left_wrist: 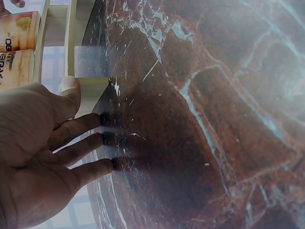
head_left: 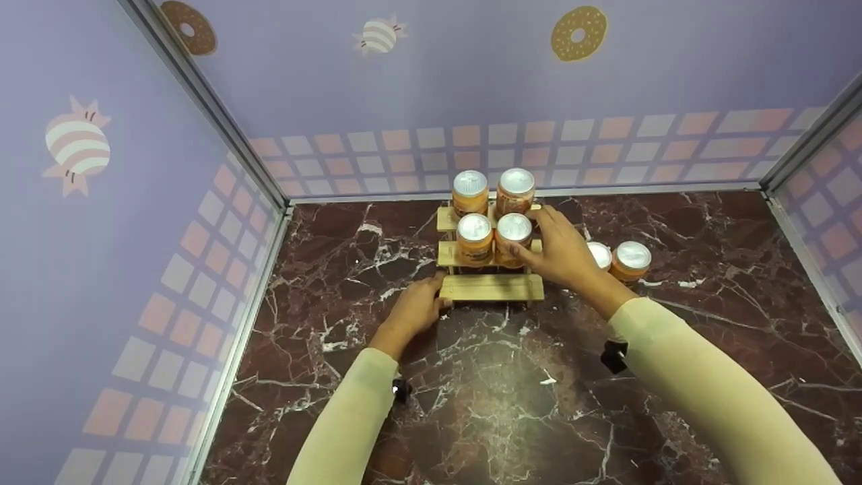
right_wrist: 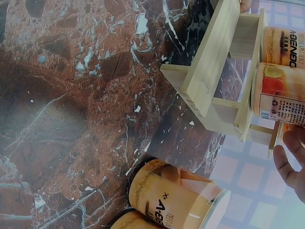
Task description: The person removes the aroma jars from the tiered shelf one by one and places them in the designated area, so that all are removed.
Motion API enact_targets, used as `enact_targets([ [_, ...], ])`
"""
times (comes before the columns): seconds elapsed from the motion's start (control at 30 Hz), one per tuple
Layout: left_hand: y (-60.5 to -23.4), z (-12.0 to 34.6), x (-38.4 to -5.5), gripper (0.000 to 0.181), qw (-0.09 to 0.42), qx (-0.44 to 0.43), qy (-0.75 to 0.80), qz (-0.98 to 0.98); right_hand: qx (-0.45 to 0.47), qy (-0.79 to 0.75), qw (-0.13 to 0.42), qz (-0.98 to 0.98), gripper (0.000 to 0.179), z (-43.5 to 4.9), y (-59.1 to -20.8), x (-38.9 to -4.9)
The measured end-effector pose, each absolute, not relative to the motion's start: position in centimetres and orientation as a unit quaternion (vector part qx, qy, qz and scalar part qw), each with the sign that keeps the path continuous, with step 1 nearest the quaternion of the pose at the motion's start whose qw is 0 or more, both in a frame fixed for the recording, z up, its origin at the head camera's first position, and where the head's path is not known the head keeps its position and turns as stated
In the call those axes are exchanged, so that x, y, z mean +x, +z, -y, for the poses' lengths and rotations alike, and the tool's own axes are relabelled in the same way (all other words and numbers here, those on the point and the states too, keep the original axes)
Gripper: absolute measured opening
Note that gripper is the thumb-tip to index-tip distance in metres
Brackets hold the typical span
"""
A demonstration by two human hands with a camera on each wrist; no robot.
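A three-step wooden rack stands on the marbled table. My right hand holds an orange fruit can with a silver lid at the right of the middle step, thumb at its front. Another can stands left of it, and two more cans stand on the top step. The bottom step holds no can. At that step's left end, my left hand touches the rack; in the left wrist view its thumb lies against the wood and the other fingers spread toward the table.
Two more orange cans stand on the table right of the rack, near my right wrist. Behind the rack rises a purple wall with checked squares. Another wall borders the table on the left.
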State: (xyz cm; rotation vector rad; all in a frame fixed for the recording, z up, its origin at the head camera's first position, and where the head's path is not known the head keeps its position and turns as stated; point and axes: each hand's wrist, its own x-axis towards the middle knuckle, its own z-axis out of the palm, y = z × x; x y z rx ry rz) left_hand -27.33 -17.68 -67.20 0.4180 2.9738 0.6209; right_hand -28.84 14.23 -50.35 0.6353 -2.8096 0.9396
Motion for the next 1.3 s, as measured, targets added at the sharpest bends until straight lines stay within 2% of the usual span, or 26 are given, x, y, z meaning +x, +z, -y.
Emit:
enact_targets([
  [0.23, -67.4, 17.8, -27.4, 0.069, 0.027, 0.143, 0.188, -0.971, 0.222, 0.316, 0.075, 0.919, 0.064, -14.5, -50.0, -28.7],
  [0.43, -67.3, 17.8, -27.4, 0.072, 0.039, 0.132, 0.195, -0.971, 0.217, 0.313, 0.076, 0.922, 0.062, -15.1, -50.0, -28.5],
  [0.8, -67.3, 17.7, -27.3, 0.069, 0.029, 0.135, 0.196, -0.971, 0.220, 0.305, 0.085, 0.922, 0.066, -17.1, -50.2, -27.9],
  [1.3, -67.4, 17.9, -27.4, 0.068, 0.022, 0.150, 0.198, -0.968, 0.224, 0.291, 0.101, 0.925, 0.063, -18.6, -50.5, -27.4],
])
